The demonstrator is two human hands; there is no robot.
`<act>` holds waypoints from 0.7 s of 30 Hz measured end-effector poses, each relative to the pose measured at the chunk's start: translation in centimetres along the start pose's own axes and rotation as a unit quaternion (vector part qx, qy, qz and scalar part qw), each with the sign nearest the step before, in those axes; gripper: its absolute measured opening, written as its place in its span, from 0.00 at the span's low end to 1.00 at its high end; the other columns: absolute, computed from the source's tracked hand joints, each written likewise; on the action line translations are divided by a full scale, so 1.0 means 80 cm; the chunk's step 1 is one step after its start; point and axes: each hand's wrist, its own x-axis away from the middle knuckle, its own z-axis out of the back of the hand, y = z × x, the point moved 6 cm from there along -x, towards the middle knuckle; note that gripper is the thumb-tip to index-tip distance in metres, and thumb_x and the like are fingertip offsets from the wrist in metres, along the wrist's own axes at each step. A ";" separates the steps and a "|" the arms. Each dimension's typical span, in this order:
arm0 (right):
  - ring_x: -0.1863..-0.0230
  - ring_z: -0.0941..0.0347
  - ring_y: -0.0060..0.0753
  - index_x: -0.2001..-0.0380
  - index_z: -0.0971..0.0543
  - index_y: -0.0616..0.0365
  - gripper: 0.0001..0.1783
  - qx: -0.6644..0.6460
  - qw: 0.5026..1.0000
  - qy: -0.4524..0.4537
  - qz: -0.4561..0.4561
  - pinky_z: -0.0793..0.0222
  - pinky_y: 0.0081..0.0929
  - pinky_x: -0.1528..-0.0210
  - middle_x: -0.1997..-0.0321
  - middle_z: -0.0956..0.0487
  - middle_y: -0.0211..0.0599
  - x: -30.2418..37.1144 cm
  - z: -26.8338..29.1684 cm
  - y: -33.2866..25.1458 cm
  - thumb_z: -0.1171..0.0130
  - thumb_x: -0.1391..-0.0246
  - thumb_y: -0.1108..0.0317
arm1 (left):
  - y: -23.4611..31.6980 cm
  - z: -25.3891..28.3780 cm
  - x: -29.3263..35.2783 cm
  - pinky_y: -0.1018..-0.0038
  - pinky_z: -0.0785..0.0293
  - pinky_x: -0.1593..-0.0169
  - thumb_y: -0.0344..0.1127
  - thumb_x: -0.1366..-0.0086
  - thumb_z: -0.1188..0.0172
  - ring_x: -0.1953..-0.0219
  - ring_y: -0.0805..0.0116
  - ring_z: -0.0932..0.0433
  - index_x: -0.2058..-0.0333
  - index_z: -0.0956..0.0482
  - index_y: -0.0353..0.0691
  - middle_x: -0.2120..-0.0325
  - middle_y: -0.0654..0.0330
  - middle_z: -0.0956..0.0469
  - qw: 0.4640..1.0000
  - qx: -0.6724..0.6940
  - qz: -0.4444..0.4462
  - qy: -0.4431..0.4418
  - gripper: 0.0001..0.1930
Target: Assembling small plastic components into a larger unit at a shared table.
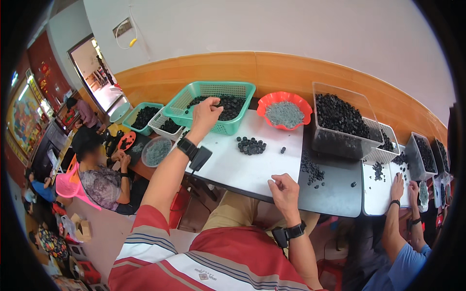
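My left hand (208,114) reaches over the near side of a green plastic basket (232,127) that holds many small black round parts (231,107). Its fingers are bent together, and whatever they hold is hidden. Over the front edge of the white tabletop (228,167), my right hand (285,194) is held with curled fingers and the thumb close to the index finger. I cannot make out anything between them. A heap of black parts (251,146) lies on the white board between the hands, with a single black part (283,150) to its right.
A red scalloped bowl (284,127) of greyish clear pieces stands behind the heap. To its right is a clear bin (335,144) full of black parts. A bowl of clear pieces (158,151) stands left. People work on both sides, a co-worker's hand (397,188) at the right.
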 end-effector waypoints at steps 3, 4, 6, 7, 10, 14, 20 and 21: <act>0.75 0.31 0.22 0.65 0.18 0.64 0.07 0.015 1.000 -0.001 -0.002 0.33 0.21 0.71 0.75 0.25 0.33 -0.001 0.002 0.000 0.32 0.48 0.75 | 0.031 -0.001 0.044 0.68 0.20 0.58 0.31 0.40 0.32 0.65 0.60 0.17 0.57 0.17 0.35 0.61 0.53 0.15 0.997 0.012 -0.067 0.020 0.13; 0.76 0.29 0.25 0.65 0.17 0.63 0.07 0.016 1.000 -0.005 -0.002 0.31 0.23 0.71 0.74 0.24 0.35 -0.001 0.001 0.001 0.32 0.48 0.74 | 0.035 -0.004 0.058 0.68 0.20 0.58 0.31 0.40 0.32 0.65 0.60 0.17 0.57 0.17 0.35 0.61 0.53 0.15 0.998 0.015 -0.064 0.014 0.13; 0.76 0.29 0.25 0.65 0.17 0.63 0.07 0.024 1.000 -0.004 -0.002 0.31 0.23 0.71 0.74 0.24 0.35 -0.002 0.001 0.005 0.32 0.48 0.74 | 0.043 -0.009 0.086 0.68 0.21 0.59 0.30 0.40 0.33 0.65 0.60 0.18 0.59 0.17 0.35 0.64 0.54 0.16 0.995 0.014 -0.095 0.013 0.11; 0.76 0.29 0.25 0.64 0.17 0.63 0.07 0.028 1.000 -0.005 0.006 0.31 0.23 0.71 0.74 0.24 0.36 -0.002 0.000 0.004 0.32 0.48 0.74 | 0.042 -0.012 0.097 0.68 0.21 0.59 0.30 0.41 0.32 0.65 0.58 0.18 0.59 0.17 0.36 0.63 0.53 0.16 0.995 0.017 -0.096 0.002 0.11; 0.76 0.29 0.26 0.65 0.17 0.63 0.07 0.034 0.999 -0.005 -0.003 0.31 0.23 0.71 0.75 0.25 0.36 -0.006 -0.002 0.002 0.32 0.48 0.74 | 0.032 -0.030 0.121 0.70 0.21 0.58 0.29 0.40 0.32 0.63 0.63 0.17 0.57 0.17 0.34 0.62 0.53 0.16 0.996 0.040 -0.067 -0.045 0.12; 0.76 0.30 0.25 0.65 0.17 0.63 0.07 0.030 0.999 -0.009 -0.005 0.32 0.23 0.72 0.75 0.25 0.35 -0.006 -0.003 0.009 0.32 0.48 0.75 | 0.019 -0.050 0.140 0.69 0.21 0.58 0.30 0.41 0.31 0.62 0.61 0.18 0.57 0.17 0.36 0.61 0.53 0.16 0.993 0.018 -0.052 -0.108 0.13; 0.76 0.30 0.23 0.65 0.17 0.62 0.07 0.048 0.999 -0.003 -0.003 0.33 0.21 0.73 0.75 0.25 0.34 -0.005 -0.003 0.006 0.32 0.48 0.76 | 0.014 -0.073 0.148 0.62 0.23 0.53 0.32 0.42 0.32 0.58 0.52 0.19 0.56 0.17 0.36 0.59 0.51 0.18 0.985 0.019 -0.047 -0.163 0.15; 0.76 0.30 0.23 0.65 0.17 0.62 0.07 0.051 0.999 -0.003 -0.007 0.33 0.21 0.73 0.75 0.25 0.34 -0.006 -0.004 0.005 0.32 0.48 0.76 | 0.011 -0.078 0.149 0.62 0.23 0.52 0.32 0.42 0.32 0.57 0.51 0.19 0.56 0.17 0.36 0.57 0.51 0.18 0.984 0.035 -0.038 -0.168 0.14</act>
